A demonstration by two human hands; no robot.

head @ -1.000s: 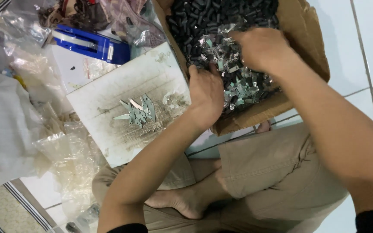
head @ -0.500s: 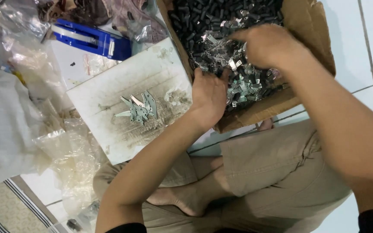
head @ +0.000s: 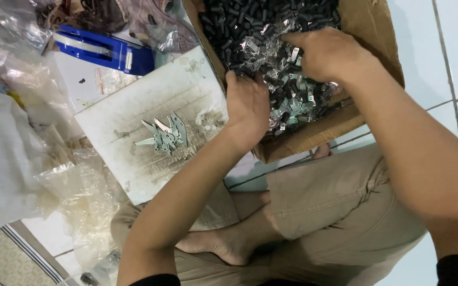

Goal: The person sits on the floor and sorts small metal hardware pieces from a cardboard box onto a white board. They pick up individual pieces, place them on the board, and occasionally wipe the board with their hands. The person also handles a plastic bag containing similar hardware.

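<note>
Both hands worked inside the cardboard box [head: 369, 32], among small metal pieces [head: 292, 100] and black parts [head: 239, 21]. Left hand [head: 247, 106] rested at the box's near edge, fingers curled over the metal pieces; whether it grasped any could not be told. Right hand [head: 324, 53] pinched into the pile, hold unclear. A few metal pieces lay on the white board [head: 133, 111] beside the box.

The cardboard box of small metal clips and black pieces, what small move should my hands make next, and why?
Probably pinch one silver metal clip with the right hand and lift it out: both hands are in the brown cardboard box, the left hand resting at its edge, with sorted clips piled on the white board.
</note>
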